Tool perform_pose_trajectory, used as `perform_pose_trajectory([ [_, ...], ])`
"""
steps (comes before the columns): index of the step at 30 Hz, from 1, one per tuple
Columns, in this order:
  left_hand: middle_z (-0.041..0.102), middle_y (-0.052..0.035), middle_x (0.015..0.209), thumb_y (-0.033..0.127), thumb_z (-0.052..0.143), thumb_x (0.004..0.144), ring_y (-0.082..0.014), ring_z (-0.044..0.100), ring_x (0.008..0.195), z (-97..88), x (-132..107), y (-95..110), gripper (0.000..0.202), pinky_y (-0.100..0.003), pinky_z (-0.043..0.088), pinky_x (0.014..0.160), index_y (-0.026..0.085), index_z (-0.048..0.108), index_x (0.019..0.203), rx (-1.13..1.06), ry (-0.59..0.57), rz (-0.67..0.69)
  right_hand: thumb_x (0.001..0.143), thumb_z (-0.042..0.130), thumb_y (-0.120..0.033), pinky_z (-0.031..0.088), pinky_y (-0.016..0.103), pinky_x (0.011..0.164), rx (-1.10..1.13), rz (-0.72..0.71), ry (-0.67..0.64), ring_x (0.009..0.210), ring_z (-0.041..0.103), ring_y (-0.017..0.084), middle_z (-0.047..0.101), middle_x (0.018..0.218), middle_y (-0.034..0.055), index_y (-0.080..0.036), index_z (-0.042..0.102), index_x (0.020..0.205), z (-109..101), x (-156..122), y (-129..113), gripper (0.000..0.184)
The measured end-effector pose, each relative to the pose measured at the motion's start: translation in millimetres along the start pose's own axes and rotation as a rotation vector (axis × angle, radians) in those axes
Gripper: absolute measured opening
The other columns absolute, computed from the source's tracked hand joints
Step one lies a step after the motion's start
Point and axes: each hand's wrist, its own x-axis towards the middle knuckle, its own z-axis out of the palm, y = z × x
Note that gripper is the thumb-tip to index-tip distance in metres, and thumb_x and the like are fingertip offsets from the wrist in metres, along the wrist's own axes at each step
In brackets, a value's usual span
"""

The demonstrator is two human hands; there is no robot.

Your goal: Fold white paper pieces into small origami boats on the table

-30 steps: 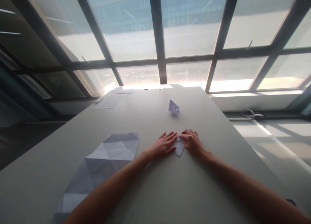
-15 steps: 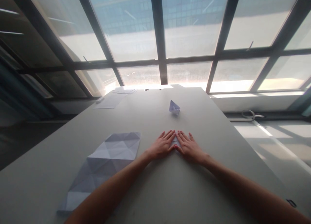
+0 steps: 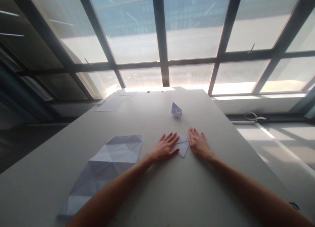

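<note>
Head view (looking forward and down along both forearms). The left hand (image 3: pixel 165 147) lies flat and open, palm down with its fingers spread, and its fingertips rest on the left part of a small folded paper (image 3: pixel 183 147); nothing is gripped. The right hand (image 3: pixel 198 144) is likewise flat and open, palm down, fingers together and pointing away from the person; it sits just beside the right edge of the folded paper, and contact there cannot be told. The folded paper lies flat on the grey tabletop (image 3: pixel 172 191) between the two hands, one corner pointing towards the person; its left part is hidden under the left fingers.

Beyond the hands, near but apart from them, stands a small paper boat (image 3: pixel 176 109), upright with its peak raised; nothing lies between it and the folded paper. To the left of the left forearm, well apart from the hands, a large creased sheet (image 3: pixel 108 166) lies spread out, its surface marked by triangular fold lines; the forearm hides its near corner. At the far left corner of the tabletop lie flat sheets (image 3: pixel 112 103), and two small dark holes (image 3: pixel 148 92) show at the far edge. Behind the tabletop rises a window (image 3: pixel 159 40) with dark bars; on the ledge to the right lies a looped pale object (image 3: pixel 253 116), too small to identify.
</note>
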Motion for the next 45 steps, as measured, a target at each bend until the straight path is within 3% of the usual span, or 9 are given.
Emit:
perform_pose_trajectory([
  [5,0.012,-0.0021,0.161,0.067,0.021,0.096,-0.0236,0.009,0.149,0.5,-0.2,1.2,0.071,-0.047,0.009,0.119,0.029,0.015,0.155,-0.021,0.019,0.004,0.091,0.024,-0.013,0.014,0.053,0.118,0.087,0.007,0.086,0.145,0.023,0.025,0.032,0.155,0.0113,-0.012,0.025,0.153,4.0,-0.8,3.7,0.062],
  [9,0.016,-0.0001,0.161,0.063,0.022,0.098,-0.0226,0.012,0.149,1.7,1.0,1.1,0.064,-0.046,0.011,0.119,0.032,0.020,0.154,-0.040,0.034,-0.007,0.095,0.025,-0.020,0.021,0.052,0.117,0.223,0.005,0.177,0.144,0.027,0.026,0.036,0.153,0.0127,-0.012,0.029,0.152,-2.1,-2.0,0.5,0.057],
  [12,0.019,0.0033,0.160,0.055,0.017,0.101,-0.0205,0.014,0.148,3.5,1.9,0.5,0.055,-0.044,0.012,0.119,0.035,0.025,0.153,-0.046,0.048,-0.030,0.097,0.030,-0.025,0.023,0.046,0.117,0.294,-0.125,0.224,0.143,0.029,0.023,0.040,0.151,0.0121,-0.012,0.041,0.146,-7.6,-4.0,-5.1,0.052],
  [15,0.020,0.0039,0.160,0.054,0.019,0.102,-0.0207,0.015,0.148,4.4,1.8,0.8,0.055,-0.045,0.012,0.120,0.035,0.024,0.153,-0.041,0.056,-0.047,0.097,0.035,-0.027,0.023,0.042,0.118,0.310,-0.345,0.133,0.142,0.031,0.020,0.041,0.151,0.0096,-0.015,0.046,0.143,-10.0,-7.4,-11.1,0.049],
  [19,0.017,0.0010,0.161,0.063,0.023,0.098,-0.0225,0.011,0.149,2.0,-0.1,3.3,0.064,-0.045,0.010,0.120,0.033,0.016,0.155,-0.047,0.056,-0.040,0.096,0.041,-0.032,0.020,0.044,0.118,0.252,-0.502,-0.021,0.144,0.027,0.020,0.031,0.156,0.0074,-0.020,0.031,0.151,-10.4,-11.6,-17.1,0.057],
  [29,0.015,0.0000,0.161,0.068,0.018,0.096,-0.0221,0.009,0.149,-0.4,-0.9,6.1,0.073,-0.044,0.009,0.119,0.028,0.008,0.156,-0.033,0.042,-0.033,0.099,0.030,-0.044,0.009,0.046,0.120,0.114,-0.447,-0.112,0.147,0.016,0.021,0.022,0.158,0.0086,-0.014,0.020,0.154,-10.5,-13.0,-18.7,0.063],
  [45,0.017,-0.0030,0.161,0.072,0.034,0.090,-0.0236,0.011,0.149,2.6,-1.6,0.9,0.084,-0.043,0.007,0.120,0.027,0.007,0.156,-0.049,0.054,-0.009,0.097,0.037,-0.036,0.010,0.045,0.119,0.150,-0.436,-0.093,0.146,0.019,0.020,0.026,0.157,0.0090,-0.016,0.026,0.153,-11.3,-13.4,-19.9,0.061],
])
